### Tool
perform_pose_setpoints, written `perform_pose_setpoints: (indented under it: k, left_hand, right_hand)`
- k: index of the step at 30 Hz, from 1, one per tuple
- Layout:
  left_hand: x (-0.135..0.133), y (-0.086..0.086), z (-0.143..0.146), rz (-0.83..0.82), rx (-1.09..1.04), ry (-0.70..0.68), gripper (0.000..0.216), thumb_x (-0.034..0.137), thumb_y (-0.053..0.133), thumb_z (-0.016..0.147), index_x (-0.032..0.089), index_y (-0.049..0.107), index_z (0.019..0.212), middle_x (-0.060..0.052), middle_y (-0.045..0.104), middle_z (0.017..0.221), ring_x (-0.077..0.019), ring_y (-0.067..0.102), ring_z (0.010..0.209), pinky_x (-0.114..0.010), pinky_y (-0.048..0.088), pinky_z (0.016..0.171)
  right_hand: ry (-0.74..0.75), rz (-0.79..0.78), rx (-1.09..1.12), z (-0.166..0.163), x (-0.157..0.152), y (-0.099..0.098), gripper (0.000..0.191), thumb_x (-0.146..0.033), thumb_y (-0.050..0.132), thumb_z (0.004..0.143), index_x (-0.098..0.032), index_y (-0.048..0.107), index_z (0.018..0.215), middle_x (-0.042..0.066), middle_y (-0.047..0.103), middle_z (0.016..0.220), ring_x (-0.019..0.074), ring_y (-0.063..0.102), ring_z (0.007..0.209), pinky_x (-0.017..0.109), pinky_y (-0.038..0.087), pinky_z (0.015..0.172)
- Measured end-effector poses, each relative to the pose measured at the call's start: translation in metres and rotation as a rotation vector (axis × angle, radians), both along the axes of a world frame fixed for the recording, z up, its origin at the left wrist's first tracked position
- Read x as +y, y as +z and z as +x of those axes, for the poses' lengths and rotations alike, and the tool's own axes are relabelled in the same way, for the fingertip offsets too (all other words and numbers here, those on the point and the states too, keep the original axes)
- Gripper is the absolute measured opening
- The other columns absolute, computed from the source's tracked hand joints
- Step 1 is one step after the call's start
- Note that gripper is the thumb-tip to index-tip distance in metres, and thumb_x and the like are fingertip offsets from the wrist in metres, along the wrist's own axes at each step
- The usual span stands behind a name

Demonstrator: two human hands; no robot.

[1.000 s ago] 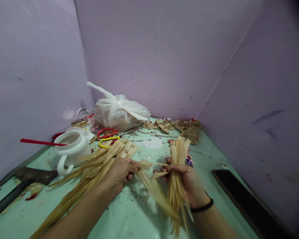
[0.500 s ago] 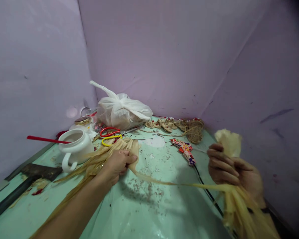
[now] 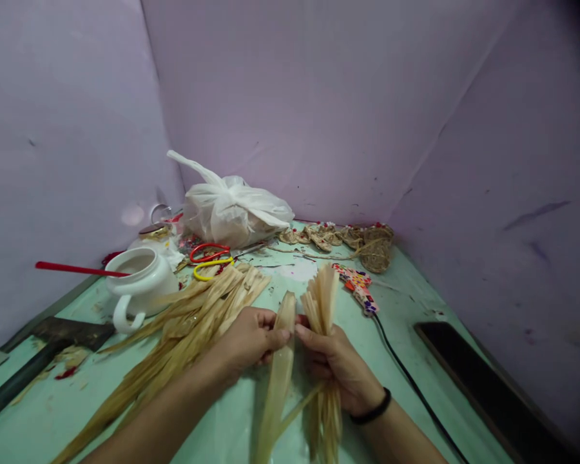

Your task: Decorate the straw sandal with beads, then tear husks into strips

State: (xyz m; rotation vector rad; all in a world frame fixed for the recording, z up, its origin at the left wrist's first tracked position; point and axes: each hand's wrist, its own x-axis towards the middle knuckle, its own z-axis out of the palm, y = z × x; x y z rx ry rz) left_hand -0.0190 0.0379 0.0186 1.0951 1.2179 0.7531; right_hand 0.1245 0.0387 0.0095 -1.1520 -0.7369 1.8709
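Between thumb and fingers, my left hand point(image 3: 258, 335) pinches a long, pale dried husk strip point(image 3: 281, 367), which hangs toward the near edge. Close on its right, my right hand point(image 3: 336, 361) is closed round a fanned-out bundle of husk strips point(image 3: 325, 293), its thumb and fingertips nearly at the single strip. The bundle's tails trail down below that hand. To the left of both hands lies a pile of loose husk strips point(image 3: 183, 328) on the green tabletop point(image 3: 232, 419), partly hidden by my left forearm.
Left stand a white pot point(image 3: 147, 283) with a red stick point(image 3: 77, 268) and a dark-headed hatchet point(image 3: 72, 332). Behind are red-and-yellow scissors point(image 3: 210, 258), a tied white plastic bag point(image 3: 236, 212) and woven pieces point(image 3: 377, 248). A patterned glue gun point(image 3: 357, 287) trails a black cord; a dark flat slab point(image 3: 473, 374) lies right.
My right hand has come in from the far right with its bundle, beside my left hand. My left hand has moved off the pile toward me, holding one strip.
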Motion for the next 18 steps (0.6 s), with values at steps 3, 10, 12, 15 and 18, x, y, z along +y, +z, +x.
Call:
perform_pose_setpoints:
  k: [3, 10, 12, 15, 18]
  left_hand:
    - [-0.0013, -0.0024, 0.0013, -0.036, 0.052, -0.051, 0.026, 0.04, 0.061, 0.053, 0.017, 0.049, 0.052, 0.005, 0.043, 0.036, -0.0065, 0.035, 0.033, -0.021, 0.026, 0.038]
    - [0.0015, -0.0057, -0.0028, 0.019, 0.067, 0.01, 0.022, 0.035, 0.06, 0.055, 0.016, 0.051, 0.048, 0.005, 0.042, 0.036, -0.0054, 0.031, 0.034, -0.021, 0.02, 0.038]
    - [0.0018, -0.0072, -0.0031, 0.021, 0.072, 0.008, 0.022, 0.033, 0.059, 0.056, 0.016, 0.049, 0.046, 0.005, 0.042, 0.035, -0.0053, 0.03, 0.033, -0.021, 0.018, 0.038]
    - [0.001, -0.007, -0.0018, 0.031, 0.068, 0.024, 0.021, 0.03, 0.058, 0.055, 0.017, 0.047, 0.043, 0.006, 0.04, 0.034, -0.005, 0.028, 0.034, -0.022, 0.016, 0.038]
    - [-0.0008, -0.0038, 0.0015, 0.048, 0.052, 0.049, 0.02, 0.028, 0.059, 0.051, 0.016, 0.047, 0.042, 0.007, 0.036, 0.035, -0.0044, 0.026, 0.036, -0.021, 0.015, 0.039]
  right_hand:
    - [0.014, 0.044, -0.067, -0.0057, -0.0041, -0.005, 0.04, -0.036, 0.078, 0.048, -0.015, 0.049, 0.066, -0.013, 0.03, 0.04, -0.0003, 0.018, 0.034, 0.015, 0.007, 0.032]
    - [0.064, 0.104, -0.19, 0.0007, -0.001, -0.0064, 0.037, -0.041, 0.073, 0.052, -0.016, 0.046, 0.057, -0.01, 0.034, 0.037, 0.0013, 0.022, 0.033, 0.018, 0.007, 0.033]
    - [0.073, 0.117, -0.228, 0.0001, -0.002, -0.0062, 0.038, -0.043, 0.073, 0.052, -0.016, 0.046, 0.057, -0.01, 0.035, 0.037, 0.0017, 0.023, 0.033, 0.019, 0.008, 0.034]
    - [0.083, 0.149, -0.262, -0.0011, -0.0042, -0.0057, 0.039, -0.044, 0.073, 0.052, -0.016, 0.046, 0.056, -0.009, 0.035, 0.038, 0.0022, 0.023, 0.034, 0.02, 0.009, 0.034]
    - [0.096, 0.198, -0.241, -0.002, -0.0058, -0.0048, 0.039, -0.043, 0.073, 0.053, -0.017, 0.044, 0.056, -0.01, 0.033, 0.04, 0.0028, 0.022, 0.036, 0.021, 0.008, 0.035]
